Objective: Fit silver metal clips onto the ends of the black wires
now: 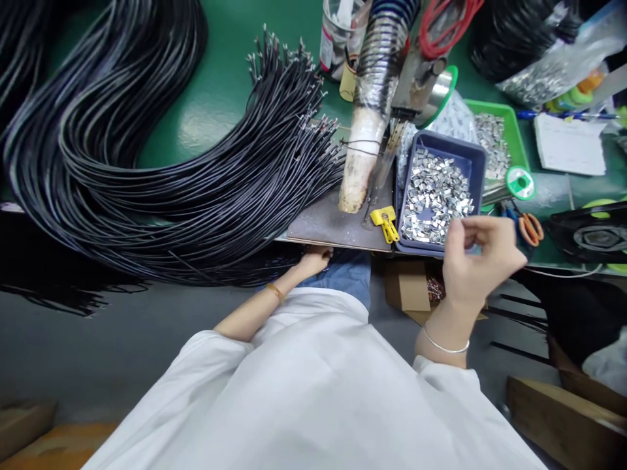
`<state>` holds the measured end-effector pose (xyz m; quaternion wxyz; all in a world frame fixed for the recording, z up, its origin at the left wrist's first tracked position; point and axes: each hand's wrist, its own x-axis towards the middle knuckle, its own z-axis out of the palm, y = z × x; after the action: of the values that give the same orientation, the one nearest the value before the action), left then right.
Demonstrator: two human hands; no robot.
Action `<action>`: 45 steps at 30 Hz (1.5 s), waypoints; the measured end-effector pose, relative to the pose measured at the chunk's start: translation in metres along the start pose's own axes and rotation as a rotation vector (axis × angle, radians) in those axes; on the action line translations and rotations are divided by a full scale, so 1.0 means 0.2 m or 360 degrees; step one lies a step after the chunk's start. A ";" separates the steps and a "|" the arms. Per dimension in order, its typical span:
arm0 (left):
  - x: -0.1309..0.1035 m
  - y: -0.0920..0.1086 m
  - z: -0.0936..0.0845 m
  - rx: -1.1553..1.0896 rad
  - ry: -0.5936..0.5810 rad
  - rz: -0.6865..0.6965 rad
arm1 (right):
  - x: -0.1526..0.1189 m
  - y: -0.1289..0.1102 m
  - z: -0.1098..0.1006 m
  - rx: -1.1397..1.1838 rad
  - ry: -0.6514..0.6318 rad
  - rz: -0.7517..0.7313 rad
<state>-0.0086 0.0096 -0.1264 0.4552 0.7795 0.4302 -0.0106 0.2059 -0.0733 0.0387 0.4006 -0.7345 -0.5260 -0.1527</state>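
My right hand (482,258) is raised over the front right corner of a blue tray (477,156) filled with small silvery metal pieces (435,189). Its thumb and forefinger come together in a pinch; whatever may be between the tips is too small to make out. Down at my lap, just under the table's front edge, my left hand (316,260) is partly hidden, its fingers curled near the jeans. A thick bundle of black cables (235,176) with stripped ends lies on the table to the left. A yellow clip (386,223) sits beside the blue tray.
A taped flexible duct (365,130) hangs over a brown board (323,225). Behind the blue tray are a green tray (516,134) and a solder spool (520,183). Orange-handled scissors (530,228) lie to the right. A cardboard box (409,287) stands below the table.
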 end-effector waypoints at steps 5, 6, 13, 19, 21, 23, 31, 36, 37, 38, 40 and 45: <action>-0.26 0.29 -0.19 -0.0350 -0.0548 0.0623 | 0.14 0.19 0.11 -0.0135 -0.0509 0.0168; -0.31 0.35 -0.25 -0.0580 -0.0602 0.0835 | 0.16 0.21 0.14 -0.0155 -0.0532 0.0156; -0.42 0.50 -0.43 -0.2217 0.0070 0.0675 | 0.21 0.19 0.22 -0.0506 -0.0741 -0.0140; -0.35 0.43 -0.37 -0.2670 0.0269 0.0344 | 0.24 0.20 0.20 -0.0524 -0.0864 -0.0165; -0.34 0.42 -0.36 -0.2655 0.0254 0.0305 | 0.26 0.23 0.19 -0.0374 -0.0927 -0.0094; -0.33 0.42 -0.36 -0.2623 0.0227 0.0287 | 0.26 0.26 0.17 -0.0262 -0.0959 -0.0054; -0.32 0.44 -0.34 -0.2379 0.0113 0.0333 | 0.21 0.23 0.18 -0.0506 -0.0838 -0.0274; -0.32 0.44 -0.32 -0.2295 0.0113 0.0354 | 0.20 0.24 0.20 -0.0368 -0.0727 -0.0226; -0.32 0.44 -0.32 -0.2287 0.0124 0.0358 | 0.19 0.24 0.20 -0.0268 -0.0635 -0.0186; -0.31 0.44 -0.32 -0.2277 0.0136 0.0359 | 0.19 0.23 0.19 -0.0157 -0.0511 -0.0133; -0.31 0.45 -0.31 -0.2244 0.0169 0.0352 | 0.16 0.21 0.16 0.0057 -0.0244 0.0002; -0.30 0.46 -0.31 -0.2110 0.0316 0.0294 | 0.02 0.02 0.08 0.0596 -0.0182 0.0236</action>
<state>-0.0067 -0.0055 -0.0003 0.7946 0.3662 0.3172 0.3661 0.2071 -0.0592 0.0296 0.5098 -0.6914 -0.5116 0.0196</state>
